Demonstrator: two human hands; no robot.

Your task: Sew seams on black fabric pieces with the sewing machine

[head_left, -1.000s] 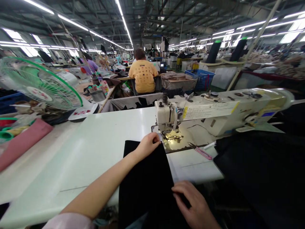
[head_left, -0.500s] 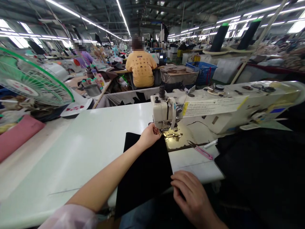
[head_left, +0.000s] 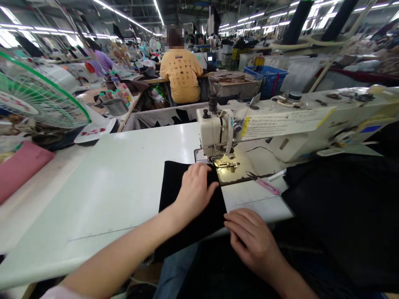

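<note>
A black fabric piece (head_left: 174,182) lies on the white table, its far right corner by the needle area of the sewing machine (head_left: 215,133). My left hand (head_left: 197,187) rests on top of this fabric near the presser foot, fingers stretched forward and thumb spread to the right. At the near right edge of the cloth, my right hand (head_left: 252,236) pinches the fabric between thumb and fingers; the thumb tip is partly hidden. The cloth's near end hangs over the table edge above my lap.
Pink thread snips (head_left: 264,185) lie right of the needle plate. A large dark cloth heap (head_left: 336,216) covers the right side. On the left stand a green-rimmed fan (head_left: 43,95) and a folded pink cloth (head_left: 23,170). Ahead, a person in a yellow shirt (head_left: 181,77) sits facing away.
My left hand has let go by the presser foot and moved back onto the fabric, its fingers opening out. The fabric has moved slightly forward. My right hand keeps its place at the edge.
</note>
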